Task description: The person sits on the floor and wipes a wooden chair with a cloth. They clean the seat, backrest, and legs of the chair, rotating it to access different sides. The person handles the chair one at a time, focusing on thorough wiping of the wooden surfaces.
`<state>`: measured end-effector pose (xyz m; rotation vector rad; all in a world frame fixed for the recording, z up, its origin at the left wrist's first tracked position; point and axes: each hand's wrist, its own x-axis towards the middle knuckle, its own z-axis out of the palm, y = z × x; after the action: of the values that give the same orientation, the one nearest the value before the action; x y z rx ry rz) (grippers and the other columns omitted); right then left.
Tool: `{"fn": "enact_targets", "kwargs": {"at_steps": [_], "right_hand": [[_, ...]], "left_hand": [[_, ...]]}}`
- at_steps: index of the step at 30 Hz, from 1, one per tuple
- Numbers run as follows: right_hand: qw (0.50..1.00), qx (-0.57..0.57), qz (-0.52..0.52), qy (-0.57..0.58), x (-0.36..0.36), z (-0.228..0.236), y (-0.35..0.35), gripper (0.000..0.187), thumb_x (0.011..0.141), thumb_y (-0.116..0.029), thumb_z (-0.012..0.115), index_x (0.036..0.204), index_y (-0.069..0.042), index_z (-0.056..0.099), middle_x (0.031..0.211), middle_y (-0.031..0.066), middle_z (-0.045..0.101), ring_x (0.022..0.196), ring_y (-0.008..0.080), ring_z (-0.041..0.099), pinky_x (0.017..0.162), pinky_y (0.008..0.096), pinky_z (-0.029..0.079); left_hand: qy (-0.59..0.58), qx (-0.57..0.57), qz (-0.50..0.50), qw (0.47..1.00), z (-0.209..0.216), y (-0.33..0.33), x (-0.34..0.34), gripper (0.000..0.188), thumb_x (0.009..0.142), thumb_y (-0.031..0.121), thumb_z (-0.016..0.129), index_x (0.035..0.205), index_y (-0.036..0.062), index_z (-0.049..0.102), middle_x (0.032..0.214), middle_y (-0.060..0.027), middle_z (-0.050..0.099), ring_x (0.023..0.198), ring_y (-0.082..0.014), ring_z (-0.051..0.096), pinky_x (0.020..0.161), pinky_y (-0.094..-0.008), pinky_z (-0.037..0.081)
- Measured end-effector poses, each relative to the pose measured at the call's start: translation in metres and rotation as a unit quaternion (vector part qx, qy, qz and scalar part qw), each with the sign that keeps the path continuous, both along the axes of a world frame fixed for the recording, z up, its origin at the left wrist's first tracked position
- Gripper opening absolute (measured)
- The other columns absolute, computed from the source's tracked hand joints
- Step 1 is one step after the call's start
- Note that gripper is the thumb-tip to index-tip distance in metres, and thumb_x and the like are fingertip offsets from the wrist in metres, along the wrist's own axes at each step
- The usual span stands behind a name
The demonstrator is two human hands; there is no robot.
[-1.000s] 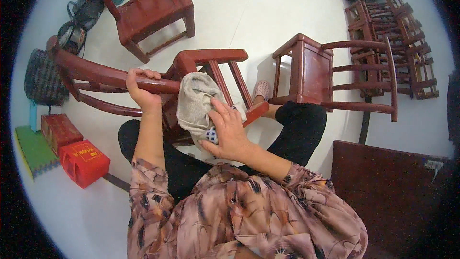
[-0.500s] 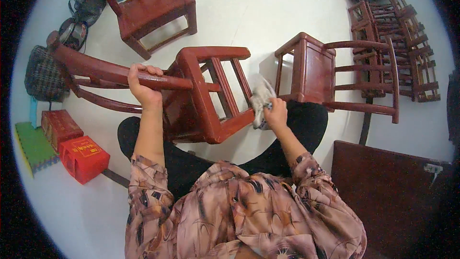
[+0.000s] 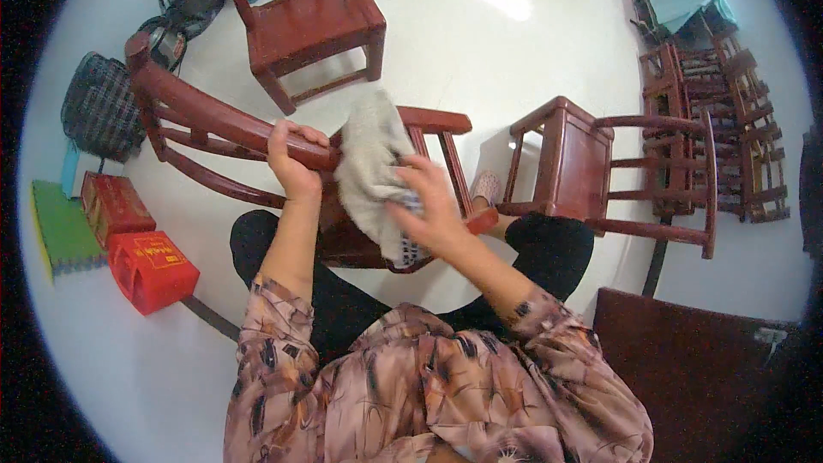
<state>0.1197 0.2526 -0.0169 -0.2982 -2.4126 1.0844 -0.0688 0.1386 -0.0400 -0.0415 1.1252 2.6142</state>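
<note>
A dark red wooden chair [image 3: 219, 120] lies tipped between my knees, its back pointing to the left and its legs to the right. My left hand [image 3: 296, 159] is wrapped round one of the back posts, close to the seat. Over the seat's edge and the upper part of the legs hangs a pale grey cloth [image 3: 369, 171] with a checked patch near its lower end. My right hand [image 3: 429, 210] holds this cloth by its right side, slightly smeared by motion. Much of the seat is hidden behind the cloth and my arms.
A second red chair [image 3: 317, 21] stands upright ahead; another chair [image 3: 583, 159] is on the right. More wooden chairs [image 3: 711, 129] are stacked by the right wall. On the left are a red bag [image 3: 153, 270], a red box [image 3: 116, 206] and a checked bag [image 3: 99, 107]. A dark brown panel [image 3: 686, 369] is lower right.
My right hand has brought the cloth leftward from the chair's leg to the seat edge, where it now spreads wider. My left hand keeps its hold on the post. The whole view has shifted slightly.
</note>
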Motion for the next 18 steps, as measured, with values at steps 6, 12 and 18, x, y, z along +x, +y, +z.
{"fn": "enact_targets", "kwargs": {"at_steps": [6,12,18], "right_hand": [[0.999,0.032,0.014,-0.036,-0.062,-0.010,0.020,0.037,0.064,-0.012,0.067,0.100,-0.005,0.060,0.103,0.0139,0.053,0.101,0.0315,0.050,0.089,0.0375,0.041],[0.991,0.122,0.013,0.051,-0.129,0.018,0.050,0.031,0.069,-0.015,0.064,0.098,-0.005,0.062,0.100,0.0110,0.061,0.101,0.0310,0.053,0.090,0.0405,0.040],[0.963,0.239,0.076,-0.102,-0.115,0.005,0.046,0.033,0.064,-0.012,0.065,0.097,-0.011,0.063,0.100,0.0073,0.061,0.105,0.0288,0.050,0.092,0.0424,0.036]], "left_hand": [[-0.021,0.020,-0.005,1.000,-0.001,-0.003,-0.006,0.030,0.083,0.033,0.054,0.073,0.0060,0.047,0.062,-0.0102,0.052,0.062,-0.0247,0.055,0.068,-0.0359,0.045],[0.039,0.002,-0.059,0.998,0.006,0.006,0.023,0.022,0.083,0.023,0.056,0.087,0.0027,0.051,0.073,-0.0128,0.060,0.068,-0.0221,0.056,0.074,-0.0327,0.045],[0.075,-0.136,0.004,0.988,0.026,0.015,0.029,0.033,0.081,0.022,0.063,0.102,0.0025,0.048,0.087,-0.0104,0.060,0.080,-0.0174,0.056,0.078,-0.0309,0.045]]}}
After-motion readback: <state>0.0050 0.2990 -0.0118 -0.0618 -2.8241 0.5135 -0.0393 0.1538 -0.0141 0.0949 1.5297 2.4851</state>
